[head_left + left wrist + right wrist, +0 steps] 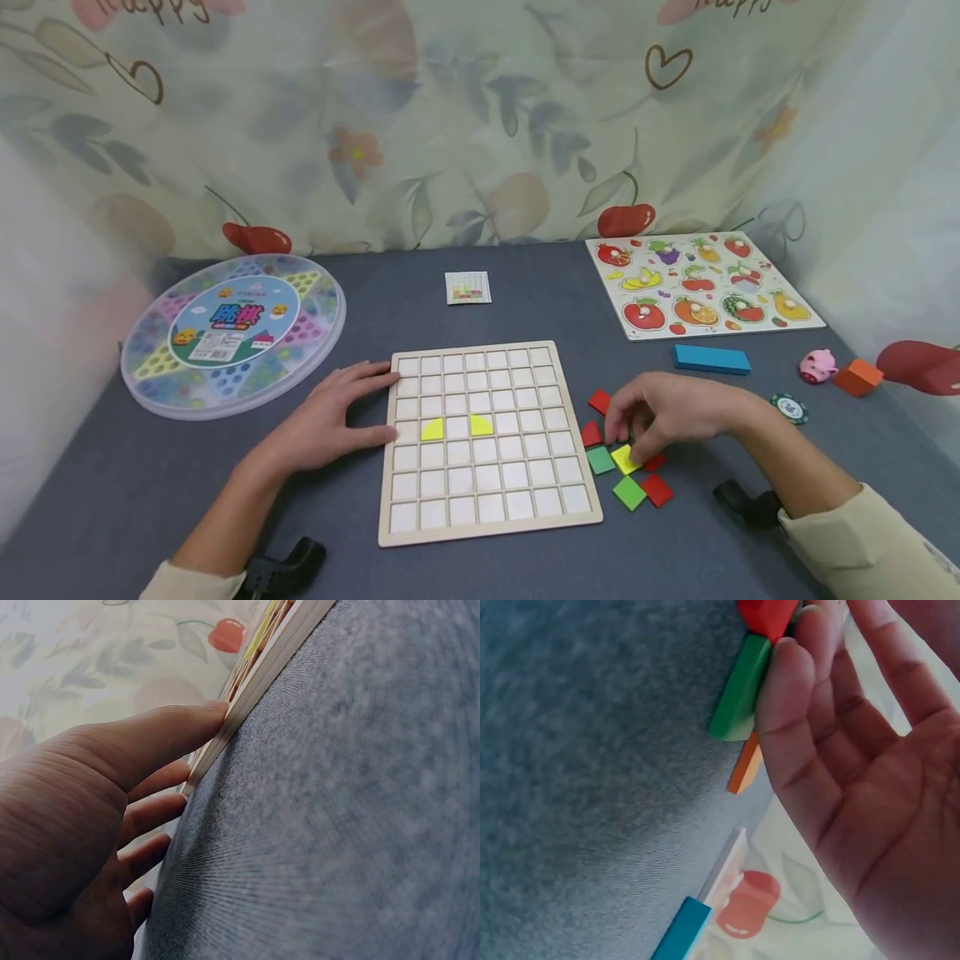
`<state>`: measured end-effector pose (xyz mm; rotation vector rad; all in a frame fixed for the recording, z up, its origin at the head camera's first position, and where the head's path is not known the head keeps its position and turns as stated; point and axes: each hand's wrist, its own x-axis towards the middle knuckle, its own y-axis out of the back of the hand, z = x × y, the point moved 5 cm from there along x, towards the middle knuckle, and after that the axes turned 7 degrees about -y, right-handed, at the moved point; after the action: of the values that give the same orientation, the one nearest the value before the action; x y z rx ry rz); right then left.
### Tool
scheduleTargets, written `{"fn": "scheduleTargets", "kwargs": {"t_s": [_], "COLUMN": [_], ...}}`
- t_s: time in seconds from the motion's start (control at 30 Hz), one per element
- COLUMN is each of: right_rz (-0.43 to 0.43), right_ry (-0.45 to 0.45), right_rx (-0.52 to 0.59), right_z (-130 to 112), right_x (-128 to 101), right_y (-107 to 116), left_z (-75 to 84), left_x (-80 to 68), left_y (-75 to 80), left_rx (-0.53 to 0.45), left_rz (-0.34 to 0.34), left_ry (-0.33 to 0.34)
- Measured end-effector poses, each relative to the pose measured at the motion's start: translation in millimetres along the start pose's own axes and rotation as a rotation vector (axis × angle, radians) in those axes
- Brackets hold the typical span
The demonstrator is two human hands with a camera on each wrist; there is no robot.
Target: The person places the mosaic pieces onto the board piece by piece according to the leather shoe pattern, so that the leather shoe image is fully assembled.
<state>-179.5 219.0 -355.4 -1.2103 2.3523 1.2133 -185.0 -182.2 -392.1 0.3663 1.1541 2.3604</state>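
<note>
A wooden grid board (487,521) lies in the middle of the grey table, with two yellow pieces (432,429) (481,425) in its middle row. My left hand (330,417) lies flat beside the board. In the left wrist view its thumb (172,724) presses against the board's edge (262,675). My right hand (660,412) hovers over a pile of small tiles right of the board: red (599,401), green (600,460), yellow (625,459). In the right wrist view its fingertips (787,667) touch a green tile (739,690) and a red one (765,611), and the palm is open.
A round clear game box (232,333) sits at the left. A small card (468,287) lies behind the board. At the back right is a fruit puzzle (701,287). A blue block (711,359), pink pig (817,365), orange block (857,377) and chip (789,407) lie right. Curtains enclose the table.
</note>
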Motion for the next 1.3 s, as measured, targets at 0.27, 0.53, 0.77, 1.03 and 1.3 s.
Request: {"fn": "scheduleTargets", "kwargs": {"t_s": [0.27,0.53,0.77,1.03,1.3], "right_rz": [0.048,0.087,0.103,0.112,0.099], "right_ry": [-0.026,-0.063,-0.035,0.045,0.098], "right_rx": [-0.136,-0.134,-0.058,0.041,0.065], "right_z": [-7,-9,-7,-28,-60], "right_x": [2,5,8,22,50], "right_y": [-11,-11,1,9,3], "left_z": [2.7,0.7,-1.5,0.3,0.4], "left_x": [-0.9,-1.4,0.6,-0.5,-0.5], "left_y": [1.2,0.1,-0.1,0.5,-0.3], "left_rx": [0.004,0.004,0.003,0.006,0.006], "left_rz": [0.005,0.008,0.011,0.013,0.02], "left_ry": [-0.013,-0.007,-0.012,-0.016,-0.02]}}
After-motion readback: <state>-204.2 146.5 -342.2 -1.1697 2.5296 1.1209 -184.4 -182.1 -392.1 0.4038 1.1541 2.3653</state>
